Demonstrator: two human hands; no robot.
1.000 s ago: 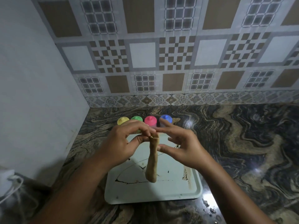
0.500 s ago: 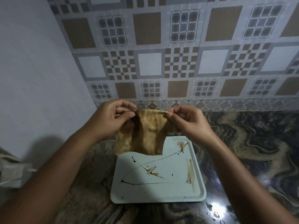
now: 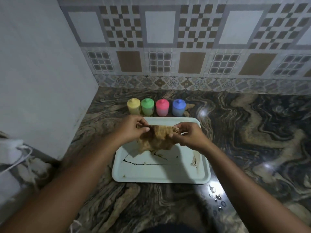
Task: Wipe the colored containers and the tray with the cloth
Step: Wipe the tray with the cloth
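Head view, as I log it: left hand pinching one top corner of the tan cloth, right hand pinching the other. The cloth is spread between them over the far half of the pale tray. The tray lies flat on the marbled desk, with dark streaks and brown smears on its floor. Just beyond its far rim I count four lidded containers upright in a row, left to right: yellow container, green container, pink container, blue container.
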